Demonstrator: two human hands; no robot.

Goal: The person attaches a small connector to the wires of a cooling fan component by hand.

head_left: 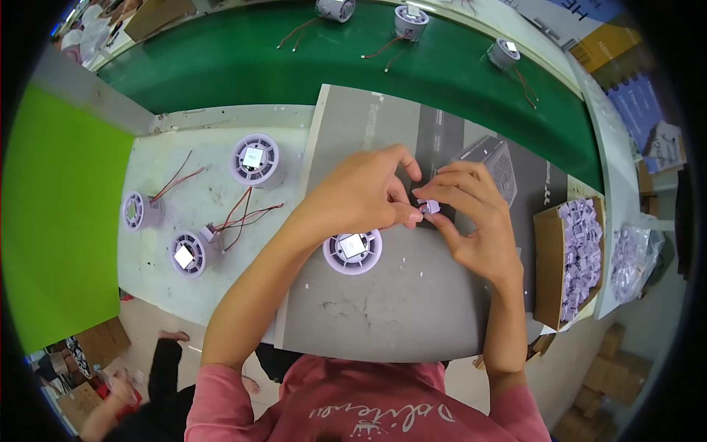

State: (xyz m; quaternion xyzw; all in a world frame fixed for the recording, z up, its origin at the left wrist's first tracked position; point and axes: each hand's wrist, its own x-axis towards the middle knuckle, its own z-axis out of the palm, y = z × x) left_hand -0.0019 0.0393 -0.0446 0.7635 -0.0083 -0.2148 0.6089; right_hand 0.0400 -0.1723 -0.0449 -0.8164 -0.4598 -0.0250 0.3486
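Note:
Above the grey board (368, 317), my two hands meet over a small lilac plastic part (432, 207). My right hand (475, 214) pinches it between thumb and fingertips. My left hand (375, 188) comes in from the other side, its thumb and a finger closed at the part's edge; whatever lies between those fingertips is too small to make out. Just under my left wrist a round lilac housing (353, 252) with spokes and a white square on its face rests on the board, partly hidden by my forearm.
At the right stands a carton (549, 265) full of small lilac parts (582, 258). Three more round housings (255, 159) and a lilac part with red and black wires (212, 233) lie on the white tabletop (162, 272). Beyond, wired housings (411, 23) sit on a green belt (243, 66).

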